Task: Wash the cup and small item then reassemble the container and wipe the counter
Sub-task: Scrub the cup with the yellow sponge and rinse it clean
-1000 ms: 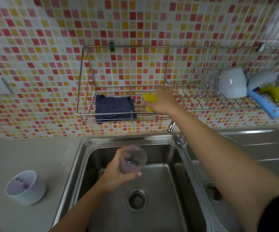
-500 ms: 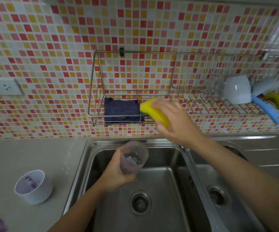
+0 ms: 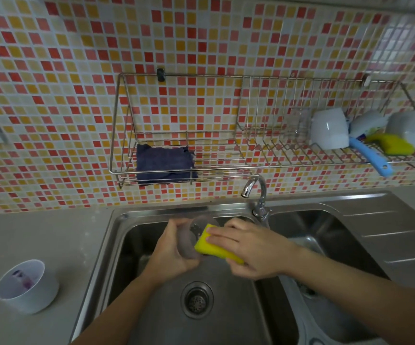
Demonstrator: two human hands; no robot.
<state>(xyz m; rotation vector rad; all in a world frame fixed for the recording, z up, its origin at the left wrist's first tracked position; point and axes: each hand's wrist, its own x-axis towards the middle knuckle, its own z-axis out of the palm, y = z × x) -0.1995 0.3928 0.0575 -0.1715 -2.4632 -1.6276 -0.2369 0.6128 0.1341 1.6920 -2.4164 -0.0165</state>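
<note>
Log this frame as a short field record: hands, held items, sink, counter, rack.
left hand: left hand grips clear plastic cup over the left sink basin
right hand: right hand presses yellow sponge against the cup's mouth
tap: chrome faucet, no water visible
counter: white plastic container with purple residue, left of sink
rack: wire wall rack holding dark blue cloth, white mug, blue-handled brush

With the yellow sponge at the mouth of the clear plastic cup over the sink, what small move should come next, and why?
Probably push the yellow sponge into the clear plastic cup and twist it. The left hand holds the cup tilted over the steel sink basin, the right hand presses the sponge against its rim, and purple residue seems to cling inside.
</note>
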